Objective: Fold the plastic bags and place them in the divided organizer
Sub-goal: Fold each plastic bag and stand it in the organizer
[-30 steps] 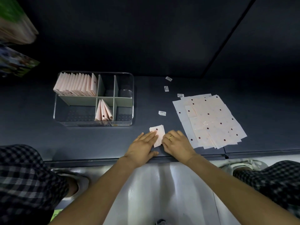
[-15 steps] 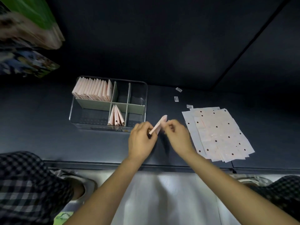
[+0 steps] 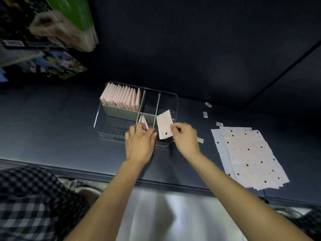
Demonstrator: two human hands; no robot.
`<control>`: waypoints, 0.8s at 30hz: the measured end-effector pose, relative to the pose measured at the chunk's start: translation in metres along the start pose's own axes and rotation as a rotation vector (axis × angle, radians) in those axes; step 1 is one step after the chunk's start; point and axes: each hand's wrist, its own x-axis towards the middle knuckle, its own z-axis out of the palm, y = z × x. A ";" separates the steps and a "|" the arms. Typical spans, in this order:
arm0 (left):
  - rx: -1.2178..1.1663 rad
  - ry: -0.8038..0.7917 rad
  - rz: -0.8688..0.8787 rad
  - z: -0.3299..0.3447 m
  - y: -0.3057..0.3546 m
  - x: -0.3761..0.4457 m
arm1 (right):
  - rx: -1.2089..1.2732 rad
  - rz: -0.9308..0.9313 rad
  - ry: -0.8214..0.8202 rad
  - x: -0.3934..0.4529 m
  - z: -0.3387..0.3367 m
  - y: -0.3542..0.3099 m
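Right hand [image 3: 185, 136], just right of center frame, pinches a folded pink bag [image 3: 164, 126] by its right edge, thumb and fingertips curled onto it. Bag is held upright and a bit tilted, over the near right corner of the clear organizer [image 3: 175, 108]; one dark dot shows near its lower edge. Can't tell if it touches the organizer or which compartment it is over.

Left hand [image 3: 139, 143], center frame, reaches over the organizer's near wall, fingers fairly straight and lying against the small bunch of folded bags [image 3: 143, 120] standing in the near middle compartment. Not gripping anything that shows; fingertips partly blurred.

Organizer sits center frame on the dark table [image 3: 52, 119], with grey-green dividers [image 3: 121, 113] inside. Far left compartment is packed with a row of folded pink bags [image 3: 121, 98] standing on edge. Near left compartment shows only its ridged clear floor. Two far right compartments look dark, contents not readable.

Stack of flat unfolded bags [image 3: 251, 157], pale pink with dark dots, lies at right of frame on the table, well apart from the organizer. Small white labels [image 3: 205, 114] are scattered on the table between organizer and stack, one [image 3: 200, 140] just beside the right wrist.

Upper left of frame: blurred green package [image 3: 73, 13] and colourful printed packs [image 3: 57, 65]. Checkered trousers [image 3: 31, 202] at lower left and lower right corner. Both forearms bare.
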 end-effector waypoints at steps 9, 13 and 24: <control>-0.050 0.031 -0.103 -0.001 -0.025 0.001 | -0.363 -0.088 -0.091 0.018 0.042 -0.027; -0.124 0.039 -0.100 -0.001 -0.028 0.000 | -0.495 -0.042 -0.108 0.020 0.062 -0.036; -0.161 -0.032 -0.051 -0.001 -0.028 0.002 | -0.326 0.051 -0.264 0.009 0.062 -0.021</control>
